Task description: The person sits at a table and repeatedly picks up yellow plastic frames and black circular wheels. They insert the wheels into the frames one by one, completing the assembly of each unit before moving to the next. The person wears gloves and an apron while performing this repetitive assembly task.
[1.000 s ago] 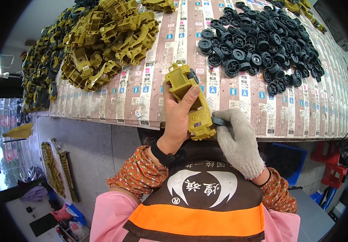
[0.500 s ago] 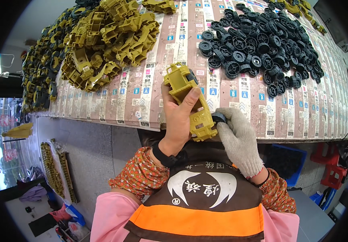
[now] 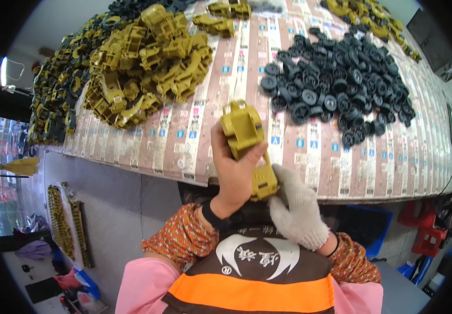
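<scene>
My bare left hand (image 3: 235,175) is wrapped round a mustard-yellow plastic toy truck body (image 3: 244,125), thumb across its middle. The body's open bed points up and away over the table's near edge. My right hand (image 3: 296,212), in a pale knitted glove, is closed against the right side of the body's lower end. The black toy wheel it held a moment ago is hidden behind its fingers and the body. Beyond my left hand lies a heap of yellow truck bodies (image 3: 147,63). A heap of black toy wheels (image 3: 336,78) lies beyond my right hand.
Printed, striped sheeting covers the table (image 3: 184,152). Many wheeled yellow toys (image 3: 53,99) crowd its far left, and more yellow parts (image 3: 377,21) lie at the far right. Below the table are a blue bin (image 3: 380,238) and red stools (image 3: 427,238).
My left hand has turned the truck body and brought it slightly down. My gloved right hand has moved in left and down against the body, and the black wheel has gone out of sight.
</scene>
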Demonstrator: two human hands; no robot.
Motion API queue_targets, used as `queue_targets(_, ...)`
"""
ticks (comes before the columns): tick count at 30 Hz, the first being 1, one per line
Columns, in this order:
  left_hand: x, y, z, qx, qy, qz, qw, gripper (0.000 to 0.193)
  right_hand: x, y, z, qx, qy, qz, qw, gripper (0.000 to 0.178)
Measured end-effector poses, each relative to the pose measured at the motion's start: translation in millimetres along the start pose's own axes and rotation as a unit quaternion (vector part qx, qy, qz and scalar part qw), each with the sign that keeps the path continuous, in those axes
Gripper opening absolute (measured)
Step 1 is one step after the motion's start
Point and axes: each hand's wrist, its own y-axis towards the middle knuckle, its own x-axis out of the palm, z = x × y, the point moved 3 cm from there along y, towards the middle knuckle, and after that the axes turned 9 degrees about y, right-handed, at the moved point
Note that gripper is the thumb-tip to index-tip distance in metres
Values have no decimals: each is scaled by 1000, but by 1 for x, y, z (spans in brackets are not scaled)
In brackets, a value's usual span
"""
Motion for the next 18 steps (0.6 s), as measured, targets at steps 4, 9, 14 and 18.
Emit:
queue_targets(4, 9, -6, 9, 118, 16, -25, 993, 68, 0, 7, -4, 48, 41, -14, 998, 55)
queue_targets(9, 22, 12, 13, 139, -35, -39, 989, 67, -17, 37, -31, 57, -80, -70, 993, 73)
queue_targets(14, 24, 53, 19, 0, -66, -147, 987, 77, -34, 94, -29, 64, -11, -19, 998, 70)
queue_targets(18, -5, 77, 28, 39, 56, -125, 990, 60, -82, 169, -50, 177, 195, -18, 965, 49)
